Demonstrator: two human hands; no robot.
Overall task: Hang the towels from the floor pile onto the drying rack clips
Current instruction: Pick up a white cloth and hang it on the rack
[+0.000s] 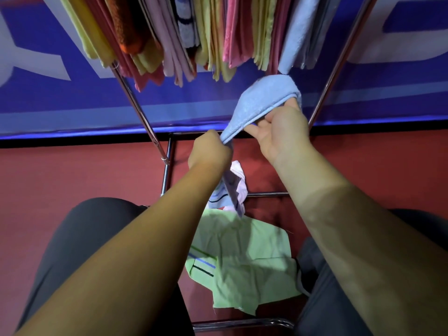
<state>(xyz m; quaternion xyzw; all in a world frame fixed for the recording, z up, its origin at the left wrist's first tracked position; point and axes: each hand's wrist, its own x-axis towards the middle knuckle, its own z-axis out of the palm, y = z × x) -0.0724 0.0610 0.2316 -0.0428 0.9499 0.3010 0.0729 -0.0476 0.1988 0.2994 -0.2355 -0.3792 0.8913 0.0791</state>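
Hanging done: many towels (194, 32) already fill the drying rack (139, 107).
In hand: blue towel (264, 100), below the hung row; left hand (209, 151) grips one corner, right hand (281, 132) pinches its edge.
Remaining: floor pile (242, 258), several towels.

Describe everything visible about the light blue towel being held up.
The light blue towel looks like soft, fluffy terry, plain, with a hemmed edge. Doubled over, it stretches slantwise between both hands: the left hand grips its lower end, the right hand pinches its upper edge. It is held just below the hanging towels, not yet clipped.
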